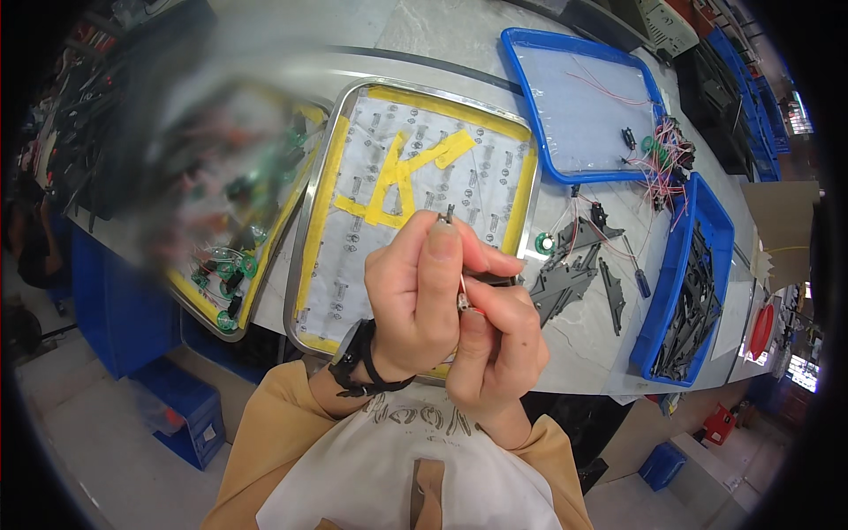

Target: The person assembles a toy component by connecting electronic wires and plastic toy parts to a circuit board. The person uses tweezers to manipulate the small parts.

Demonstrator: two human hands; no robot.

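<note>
My left hand [413, 287], with a black watch on its wrist, is closed in a pinch. A small dark pronged part [450, 213] pokes out between its thumb and forefinger. Close against it on the right, my right hand [502, 349] is closed too, its fingertips pinching a thin red-and-white wire [463, 299] with a small light end. Much of what both hands hold is hidden by the fingers. Beneath the hands lies a metal tray [309, 212] edged with yellow tape and lined with printed paper, with yellow strips across its middle.
Left stands another taped tray [212, 309] with green round parts and wires, partly blurred. To the right are dark plastic pieces [565, 284], a screwdriver [642, 281] and a blue bin [726, 238] of dark parts. A blue tray [574, 106] and a wire bundle [667, 163] lie behind.
</note>
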